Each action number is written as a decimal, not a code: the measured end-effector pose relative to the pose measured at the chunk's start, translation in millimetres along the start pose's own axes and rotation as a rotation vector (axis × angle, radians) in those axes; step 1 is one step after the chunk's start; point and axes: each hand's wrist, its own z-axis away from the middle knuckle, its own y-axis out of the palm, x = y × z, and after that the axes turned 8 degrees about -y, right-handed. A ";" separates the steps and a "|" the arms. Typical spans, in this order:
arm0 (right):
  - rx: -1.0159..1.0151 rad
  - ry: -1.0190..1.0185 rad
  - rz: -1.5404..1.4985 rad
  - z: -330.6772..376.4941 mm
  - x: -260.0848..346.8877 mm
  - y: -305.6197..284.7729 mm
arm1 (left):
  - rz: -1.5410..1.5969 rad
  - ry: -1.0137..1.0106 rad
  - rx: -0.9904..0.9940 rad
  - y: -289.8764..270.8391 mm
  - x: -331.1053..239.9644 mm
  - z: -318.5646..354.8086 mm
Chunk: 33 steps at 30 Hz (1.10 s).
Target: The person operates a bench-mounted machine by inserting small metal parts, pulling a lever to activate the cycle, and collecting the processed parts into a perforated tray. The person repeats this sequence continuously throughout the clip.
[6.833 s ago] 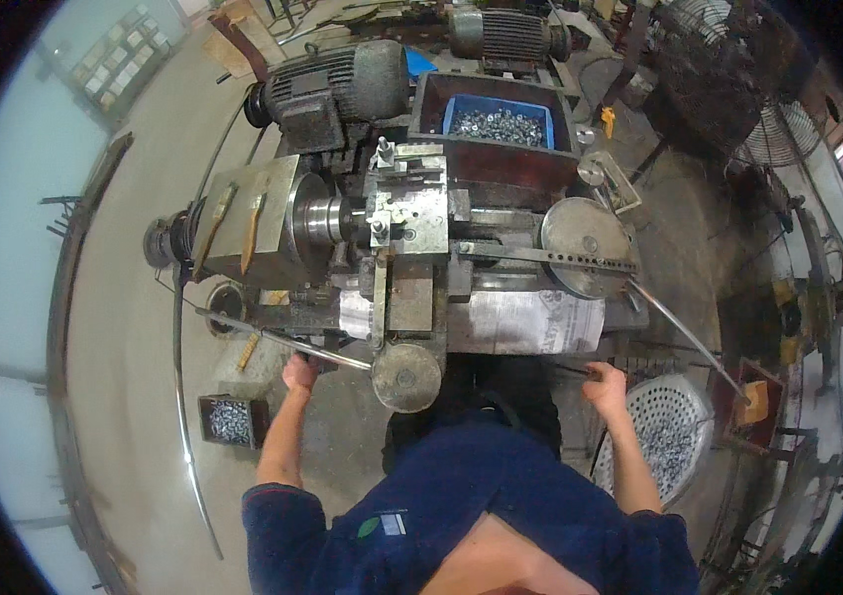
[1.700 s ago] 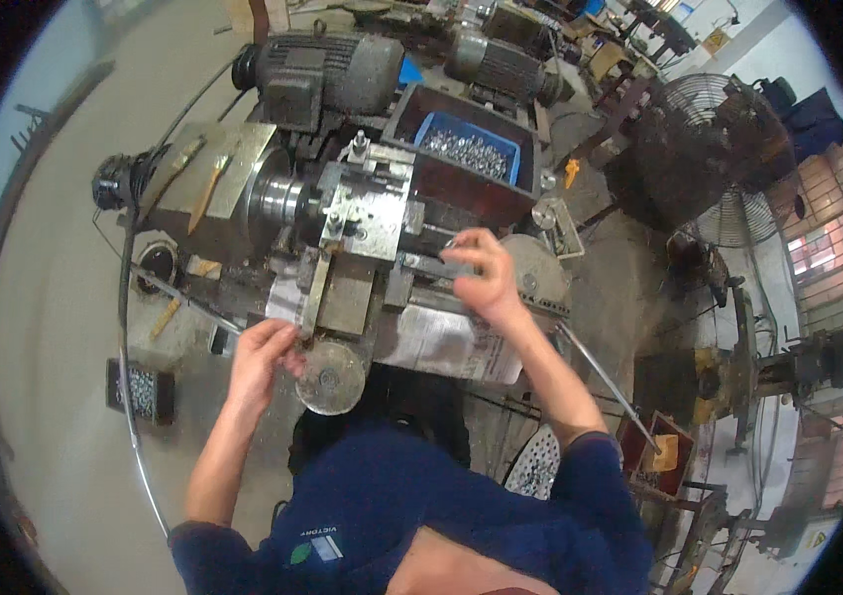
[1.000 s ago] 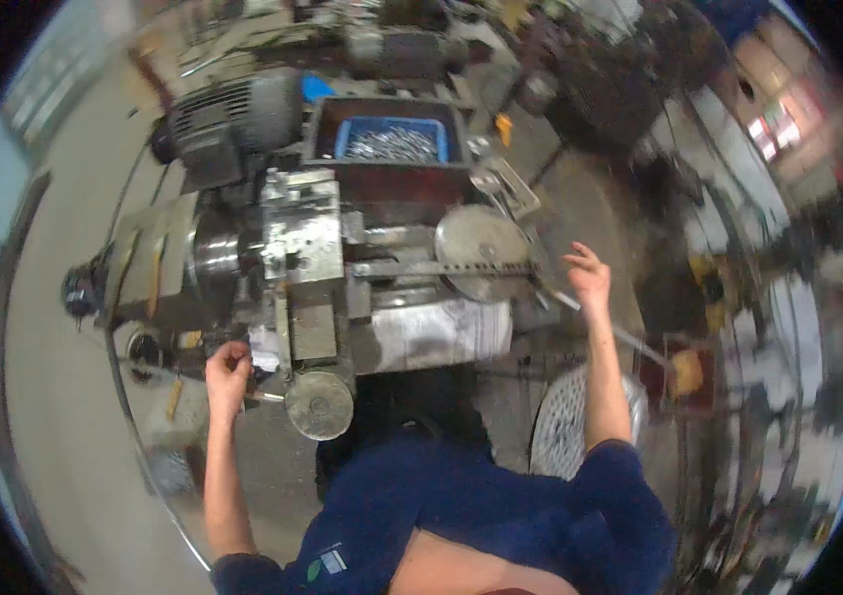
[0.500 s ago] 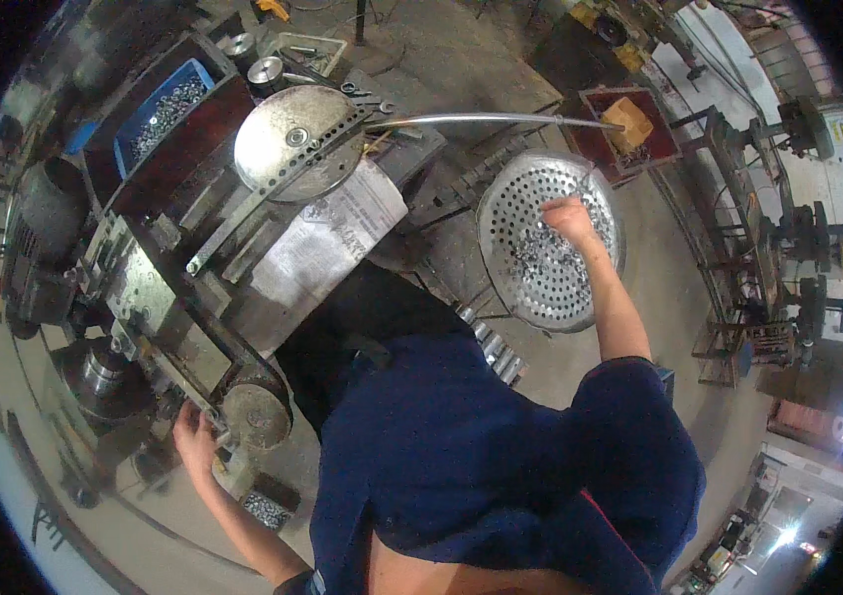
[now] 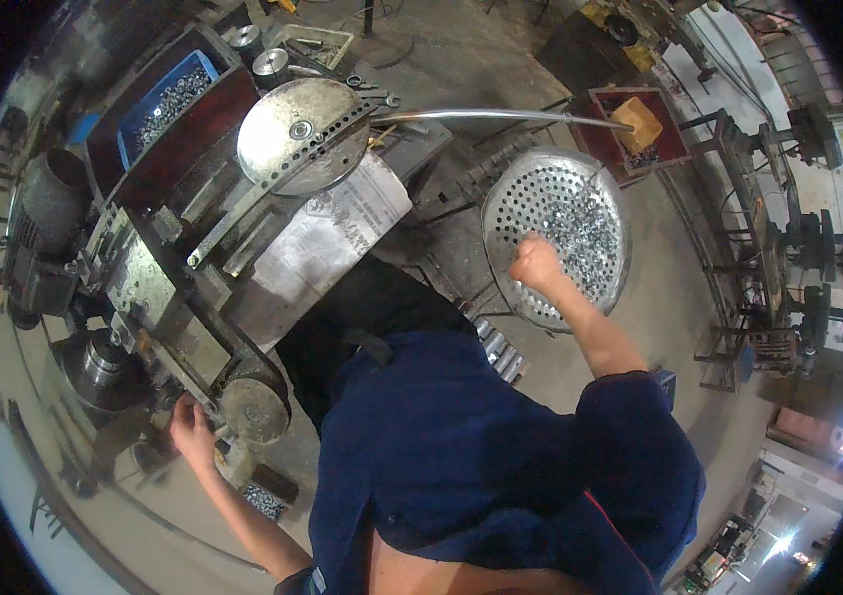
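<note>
My right hand (image 5: 537, 262) is over the near left part of a round perforated metal basin (image 5: 518, 206), its fingers drawn together; what they hold, if anything, is too small to tell. A loose heap of small shiny metal parts (image 5: 588, 230) lies in the basin, just beyond that hand. At the lower left, my left hand (image 5: 191, 432) is by the end of a machine (image 5: 139, 278), beside a round belt wheel (image 5: 256, 411). Its fingers curl in at the machine's edge, and what is between them is hidden.
A large metal disc (image 5: 287, 109) with a drilled bar stands on the bench, beside printed paper (image 5: 342, 223). A blue bin (image 5: 126, 149) of small parts sits at the far left. A long rod (image 5: 481, 115) reaches toward a red box (image 5: 674, 149). Metal cylinders (image 5: 504, 357) lie below the basin.
My right hand has come nearer and to the left across the basin, leaving the heap of parts uncovered. The left hand stays at the machine's edge, with little movement.
</note>
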 end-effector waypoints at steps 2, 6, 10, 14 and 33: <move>-0.100 -0.013 -0.008 -2.1 0.1 4.7 | 0.016 -0.048 0.020 -0.9 -7.8 2.3; 0.015 -0.086 -0.124 -4.7 -3.4 -10.1 | -0.077 -0.056 0.012 -3.7 -5.7 1.9; 0.092 0.126 -0.249 -12.1 1.2 -16.3 | -0.039 -0.059 0.007 -1.4 -13.6 3.1; 0.122 0.185 -0.246 -18.6 12.0 -25.1 | -0.020 0.002 -0.049 0.5 -7.8 5.7; -0.209 -0.379 -0.264 -43.0 -7.9 -15.4 | -0.222 -0.050 -0.100 -1.6 -20.0 8.5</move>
